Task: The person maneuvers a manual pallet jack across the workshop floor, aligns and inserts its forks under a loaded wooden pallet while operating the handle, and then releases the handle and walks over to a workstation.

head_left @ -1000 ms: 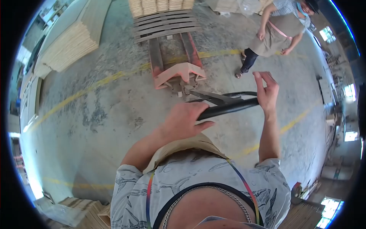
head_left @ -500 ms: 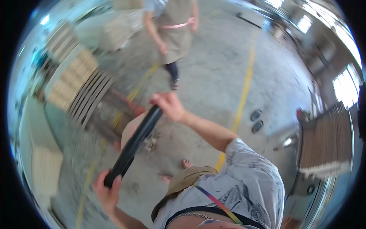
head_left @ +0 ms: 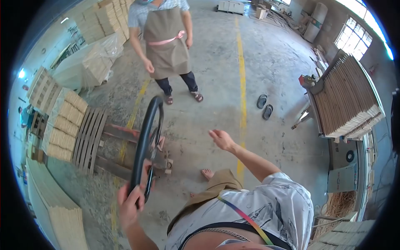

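Note:
The black loop-shaped handle of a pallet jack stands tilted in front of me, left of the middle. My left hand is wrapped round its near end. My right hand is off the handle, held in the air to its right, fingers loosely stretched out and nothing in them. Below the handle, the pallet jack's worn reddish fork lies low over the floor, pointing toward a slatted wooden pallet. The handle hides part of the jack's body.
A co-worker in a brown apron stands just beyond the handle. Stacked boards rest on a stand at right. Slippers lie beside a yellow floor line. Wood bundles and pale sheets are on the left.
My right hand has let go of the handle's far end and moved right. My left hand still grips the near end. The view has shifted, with the co-worker now showing more fully.

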A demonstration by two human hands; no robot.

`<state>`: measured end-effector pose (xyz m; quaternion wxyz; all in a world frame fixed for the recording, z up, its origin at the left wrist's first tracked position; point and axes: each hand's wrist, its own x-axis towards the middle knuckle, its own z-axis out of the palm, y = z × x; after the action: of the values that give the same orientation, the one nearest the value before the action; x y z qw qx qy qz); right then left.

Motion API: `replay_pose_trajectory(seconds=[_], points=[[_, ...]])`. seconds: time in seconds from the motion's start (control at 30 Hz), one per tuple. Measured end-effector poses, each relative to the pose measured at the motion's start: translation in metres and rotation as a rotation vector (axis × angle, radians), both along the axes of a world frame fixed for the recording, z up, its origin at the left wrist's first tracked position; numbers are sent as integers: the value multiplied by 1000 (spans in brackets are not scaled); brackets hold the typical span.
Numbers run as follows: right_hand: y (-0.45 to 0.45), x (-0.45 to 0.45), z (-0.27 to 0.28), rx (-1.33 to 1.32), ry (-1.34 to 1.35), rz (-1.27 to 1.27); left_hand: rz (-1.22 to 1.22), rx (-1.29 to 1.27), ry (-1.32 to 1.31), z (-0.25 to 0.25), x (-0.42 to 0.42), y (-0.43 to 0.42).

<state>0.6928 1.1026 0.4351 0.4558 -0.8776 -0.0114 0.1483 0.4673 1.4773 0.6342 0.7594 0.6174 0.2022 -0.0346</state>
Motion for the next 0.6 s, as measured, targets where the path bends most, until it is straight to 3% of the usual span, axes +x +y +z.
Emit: replay_pose_trajectory(seconds=[0.2,0.3,0.6], points=[[-28,-95,-12,-111,59,9,-283,-201,0,1,33,-76],[-32,-129,1,-83,96,36,-349,-174,27,-3,34,-118],[-88,-152,7,-32,117,18,-272,-126,-62,-17,80,-204]])
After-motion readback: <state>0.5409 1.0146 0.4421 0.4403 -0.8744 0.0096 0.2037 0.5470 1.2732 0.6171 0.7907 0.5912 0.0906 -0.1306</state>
